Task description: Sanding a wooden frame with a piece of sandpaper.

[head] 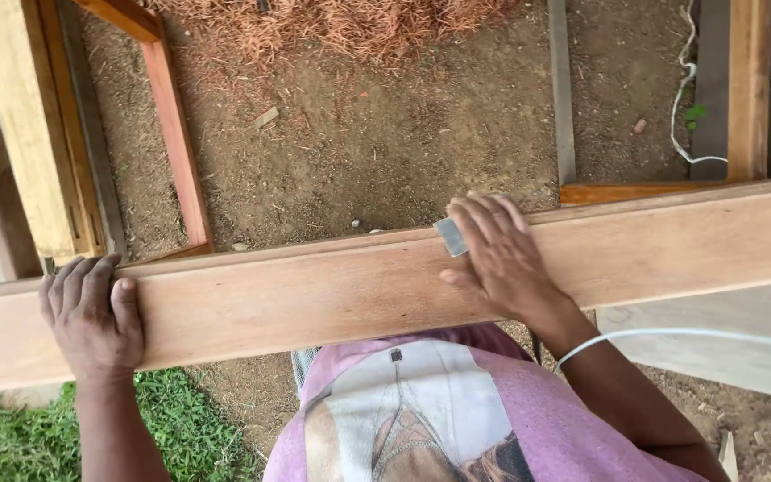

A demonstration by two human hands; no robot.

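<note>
While the long wooden plank [332, 295] is laid crosswise above the dirt ground [385, 134], its near-left end is gripped by the left hand [93, 317], fingers curled over the far edge. A small grey block [451, 236] is pressed flat on the plank's top by the right hand [497, 259].

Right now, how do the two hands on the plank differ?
The left hand grips the plank near its end, fingers curled over the far edge; the right hand lies flat mid-plank. The left hand holds nothing else; the right hand presses a small grey block. Both rest on the plank's top.
</note>
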